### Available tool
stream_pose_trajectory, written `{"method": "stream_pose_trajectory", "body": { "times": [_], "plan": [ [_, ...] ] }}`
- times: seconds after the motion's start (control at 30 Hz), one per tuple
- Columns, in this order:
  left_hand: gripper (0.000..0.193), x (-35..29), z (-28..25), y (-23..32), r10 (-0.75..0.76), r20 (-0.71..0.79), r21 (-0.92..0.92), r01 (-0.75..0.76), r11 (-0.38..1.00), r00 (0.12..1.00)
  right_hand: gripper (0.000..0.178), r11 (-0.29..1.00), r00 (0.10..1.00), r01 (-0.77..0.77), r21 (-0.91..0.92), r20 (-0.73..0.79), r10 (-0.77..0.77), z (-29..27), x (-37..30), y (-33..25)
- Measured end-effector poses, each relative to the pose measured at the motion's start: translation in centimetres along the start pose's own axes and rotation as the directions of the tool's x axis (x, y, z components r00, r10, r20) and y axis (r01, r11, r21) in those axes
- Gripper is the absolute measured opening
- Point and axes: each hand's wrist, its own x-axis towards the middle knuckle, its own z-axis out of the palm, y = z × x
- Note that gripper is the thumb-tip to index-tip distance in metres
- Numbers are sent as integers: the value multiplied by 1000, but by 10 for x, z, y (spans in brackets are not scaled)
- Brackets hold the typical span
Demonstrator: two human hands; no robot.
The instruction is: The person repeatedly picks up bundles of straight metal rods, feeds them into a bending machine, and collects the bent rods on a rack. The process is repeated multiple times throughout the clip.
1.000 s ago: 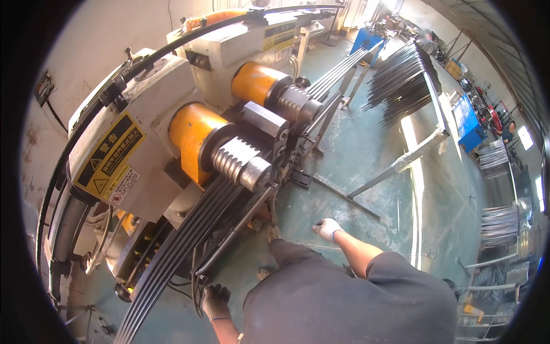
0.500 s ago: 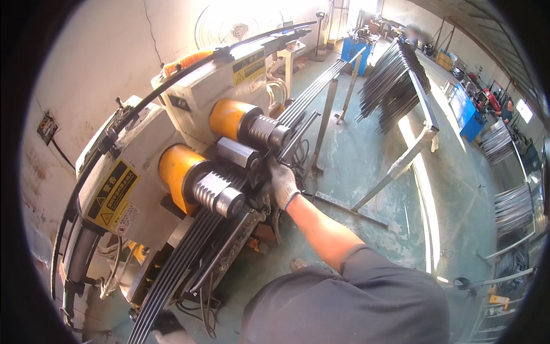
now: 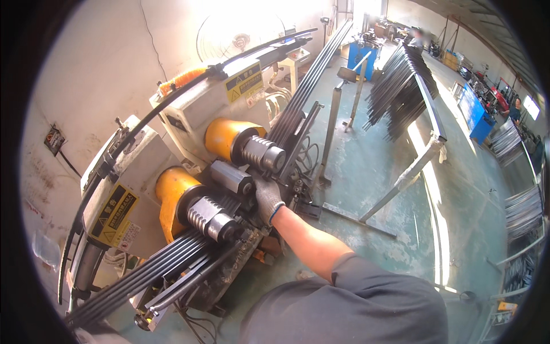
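Several long, thin black metal bars (image 3: 137, 268) lie side by side through a machine, under two ribbed steel rollers (image 3: 215, 219) with orange housings. My right hand (image 3: 268, 198), in a grey work glove, is closed around the bars between the rollers, beside a grey hexagonal block (image 3: 230, 176). The block and the nearer roller hide part of its fingers. My left hand (image 3: 77, 325) is at the bars' near end, at the dark lower-left rim; its fingers do not show clearly.
A blue cabinet (image 3: 362, 57) stands beyond the bars' far end. To the right, many dark rods hang on a rack (image 3: 425, 94), with a metal support stand (image 3: 331, 135) nearer. A black hose (image 3: 154, 103) arches over the machine. Two people are in the background.
The bars have swung so that their near ends lie further left and their far ends higher. My left hand has moved left with them, toward the rim. My right hand has shifted slightly left.
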Motion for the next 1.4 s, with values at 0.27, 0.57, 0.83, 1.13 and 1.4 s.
{"method": "stream_pose_trajectory", "body": {
  "times": [0.27, 0.57, 0.83, 1.13, 1.4],
  "plan": [
    [58, 56, 78, 119, -317, 257, -399, 399, 825, 913, 40, 987, 995, 62, -149, 87, -50, 15, 31, 12],
    [42, 68, 184, 204, 322, 290, -343, -217, 914, 901, 44, 916, 935, 323, -236, 228, -271, -9, 49, 8],
    [38, -11, 264, 294, 335, 539, -208, -263, 942, 773, 44, 936, 957, 247, -251, 217, -195, -15, 52, 8],
    [39, -21, 266, 295, 252, 561, -421, 10, 907, 789, 44, 931, 953, 236, -280, 256, -164, -17, 46, 0],
    [40, -17, 268, 284, 300, 532, -414, -66, 908, 792, 36, 905, 945, 292, -309, 237, -224, -8, 31, -10]
  ]
}}
